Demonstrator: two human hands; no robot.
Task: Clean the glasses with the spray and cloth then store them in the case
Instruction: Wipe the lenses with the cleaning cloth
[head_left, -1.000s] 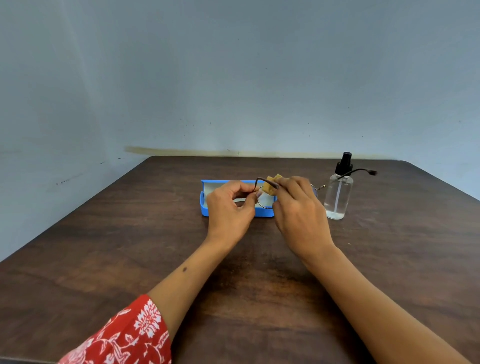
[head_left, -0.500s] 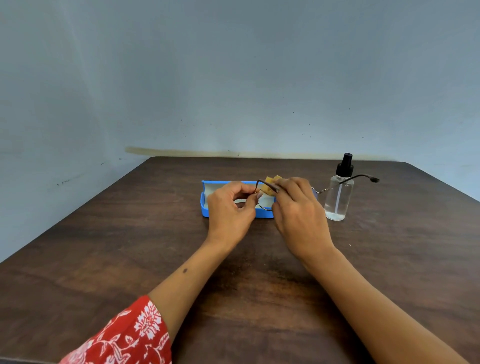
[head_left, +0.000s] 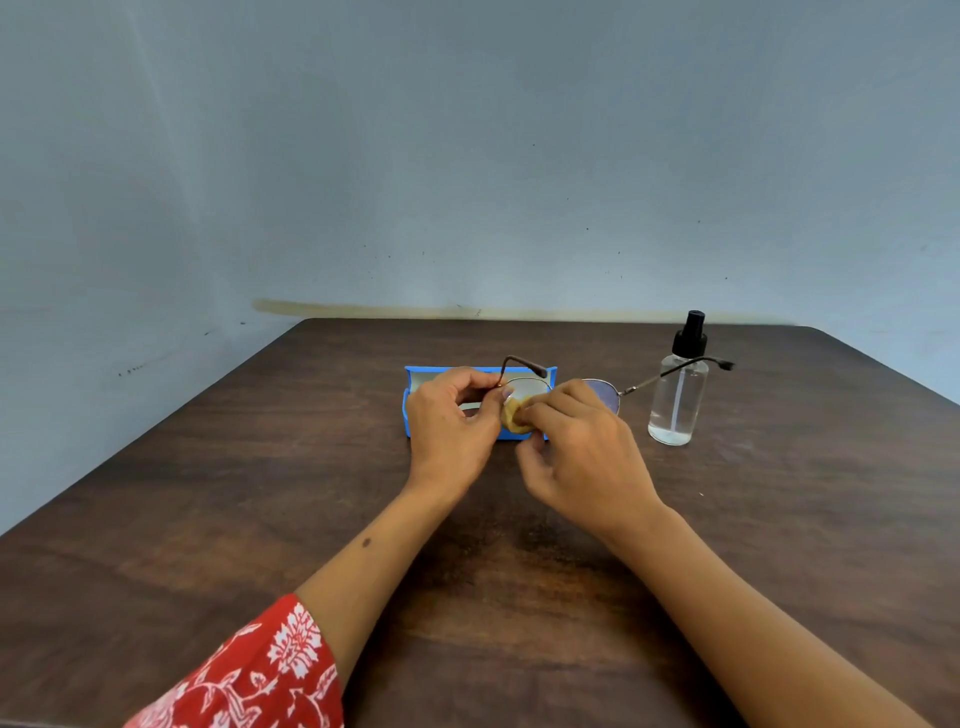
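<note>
Thin metal-framed glasses (head_left: 605, 391) hang above the table in front of me, both temples unfolded. My left hand (head_left: 452, 421) pinches the frame at its left lens hinge. My right hand (head_left: 582, 452) pinches a small yellow cloth (head_left: 511, 418) against the lower part of the left lens. The right temple reaches out in front of the clear spray bottle (head_left: 677, 400) with the black nozzle, which stands upright on the right. Behind my hands lies the open blue case (head_left: 415, 376) with a pale lining, partly hidden by them.
A dark brown wooden table (head_left: 260, 493) carries everything; its far edge meets a pale blue-grey wall. The bottle stands a short way right of the case. My red floral sleeve (head_left: 260, 670) shows at the lower left.
The cloth in my right hand has slid from the top of the left lens down to its lower edge. The glasses have tilted slightly; my left hand keeps its hold.
</note>
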